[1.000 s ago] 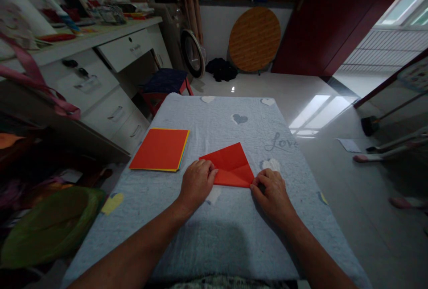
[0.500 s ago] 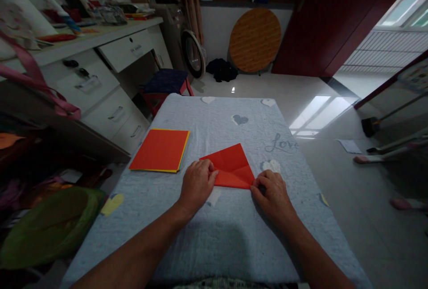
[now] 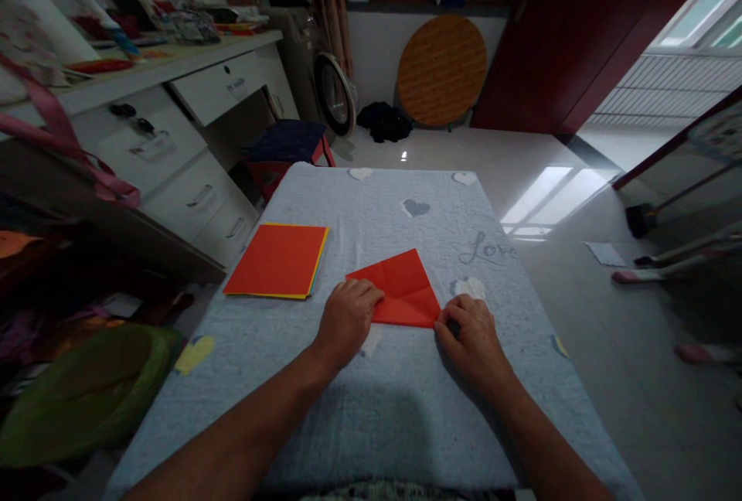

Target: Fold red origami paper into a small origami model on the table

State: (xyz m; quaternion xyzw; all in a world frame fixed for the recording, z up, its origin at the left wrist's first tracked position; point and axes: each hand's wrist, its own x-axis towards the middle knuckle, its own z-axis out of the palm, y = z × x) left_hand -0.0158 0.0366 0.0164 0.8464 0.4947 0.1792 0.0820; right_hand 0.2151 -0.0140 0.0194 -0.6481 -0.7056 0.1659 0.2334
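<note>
A folded sheet of red origami paper [image 3: 406, 284] lies on the cloth-covered table in front of me, with crease lines across its face. My left hand [image 3: 351, 314] is closed over its left part, fingers bent and pressed against the paper; the fingers hide that corner. At the near right corner, my right hand [image 3: 468, 331] pinches the paper between thumb and forefinger. Left of my hands sits a stack of square coloured paper [image 3: 275, 260], red on top with yellow and blue edges showing beneath.
A pale blue cloth [image 3: 376, 211] with heart prints covers the table. Beyond it stand a stool [image 3: 288, 141], a washing machine [image 3: 336, 95] with its door ajar and a round wooden tabletop [image 3: 441, 69]. A cluttered white desk [image 3: 191, 76] runs along the left, above a green basket [image 3: 86, 400].
My left hand has shifted slightly to the right over the paper, its thumb now tucked lower out of sight. My right hand stays at the corner.
</note>
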